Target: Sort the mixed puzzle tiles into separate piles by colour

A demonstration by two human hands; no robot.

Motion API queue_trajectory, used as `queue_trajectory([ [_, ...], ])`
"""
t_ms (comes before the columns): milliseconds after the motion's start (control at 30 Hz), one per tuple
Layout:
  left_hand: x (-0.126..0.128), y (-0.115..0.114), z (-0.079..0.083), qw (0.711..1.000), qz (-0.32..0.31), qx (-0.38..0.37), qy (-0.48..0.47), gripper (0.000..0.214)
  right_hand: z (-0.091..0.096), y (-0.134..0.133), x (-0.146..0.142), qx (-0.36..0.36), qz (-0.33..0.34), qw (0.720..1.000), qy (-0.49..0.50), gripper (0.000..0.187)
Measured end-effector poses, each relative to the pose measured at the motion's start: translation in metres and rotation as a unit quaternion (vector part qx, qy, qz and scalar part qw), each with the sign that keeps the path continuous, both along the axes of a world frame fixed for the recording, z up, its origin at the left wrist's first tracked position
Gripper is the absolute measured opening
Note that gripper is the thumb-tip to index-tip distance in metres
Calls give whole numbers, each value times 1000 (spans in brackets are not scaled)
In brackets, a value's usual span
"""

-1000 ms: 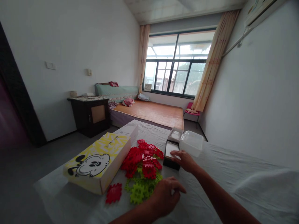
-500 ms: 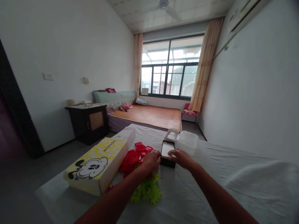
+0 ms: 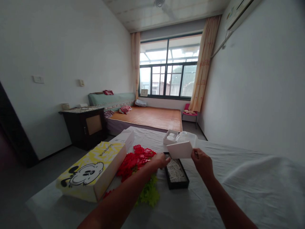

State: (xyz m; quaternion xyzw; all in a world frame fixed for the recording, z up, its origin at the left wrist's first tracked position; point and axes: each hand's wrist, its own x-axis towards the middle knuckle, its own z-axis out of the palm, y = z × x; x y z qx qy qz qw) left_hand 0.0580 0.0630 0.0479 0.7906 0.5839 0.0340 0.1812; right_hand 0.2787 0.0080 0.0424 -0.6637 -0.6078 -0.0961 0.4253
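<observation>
A small black box (image 3: 177,183) lies open on the white-covered table (image 3: 238,197), with several small white pieces inside. My right hand (image 3: 202,160) pinches the corner of a white lid (image 3: 179,149) and holds it lifted above the box. My left hand (image 3: 160,159) rests against the box's left rim, fingers curled on it. Red interlocking tiles (image 3: 133,160) and green ones (image 3: 149,194) lie just left of the box, under my left forearm.
A long yellow cartoon-printed box (image 3: 92,171) lies at the left with a white box (image 3: 124,138) behind it. A small white tray (image 3: 170,136) and a clear plastic container (image 3: 188,138) stand behind the lid. Beyond the table are a bed, a dark cabinet and a window.
My right hand has lifted the white lid off the black box, showing the white pieces inside. My left hand moved from the tiles to the box's left edge.
</observation>
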Motion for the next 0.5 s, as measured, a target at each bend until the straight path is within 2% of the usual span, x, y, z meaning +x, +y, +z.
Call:
queue_trajectory([
  [100,8,-14,-6,999,-20,-38,11,35,-19,-8,21,-14,4,986,166,37],
  [200,12,-30,-9,999,-18,-26,28,24,-42,-13,41,9,7,942,337,43],
  [267,12,-36,-5,999,-6,10,48,26,-54,-15,52,29,0,914,404,45],
  [367,0,-36,21,993,12,72,90,31,-65,-15,62,60,3,877,477,45],
  [433,-19,-30,50,986,21,112,123,33,-69,-14,64,69,6,860,505,44],
  [500,-44,-22,84,975,35,151,162,34,-72,-12,64,67,6,857,510,43],
])
